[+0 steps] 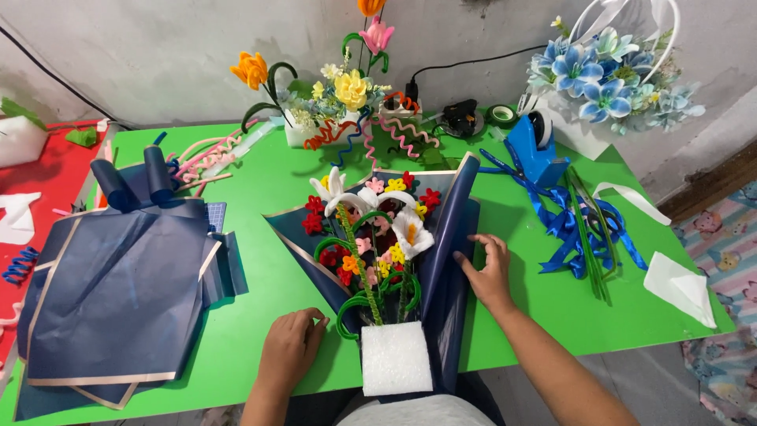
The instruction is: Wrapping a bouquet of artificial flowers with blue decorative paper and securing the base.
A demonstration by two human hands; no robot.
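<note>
Home craft workshop for handmade bouquets: green desk [260,181] at centre, navy wrapping paper [110,292] at left, blue ribbon [568,229] and tape dispenser [532,146] at upper right.

Your left hand [290,341]: bare, no glove, no ring or watch in view. Your right hand [487,272]: bare too, wrist uncovered. Both your forearms bare, no sleeve reaching them. Pale grey garment [426,412] shows on your torso, at bottom edge just below white foam block [395,359], between your two forearms. Nails short, unpainted.
</note>
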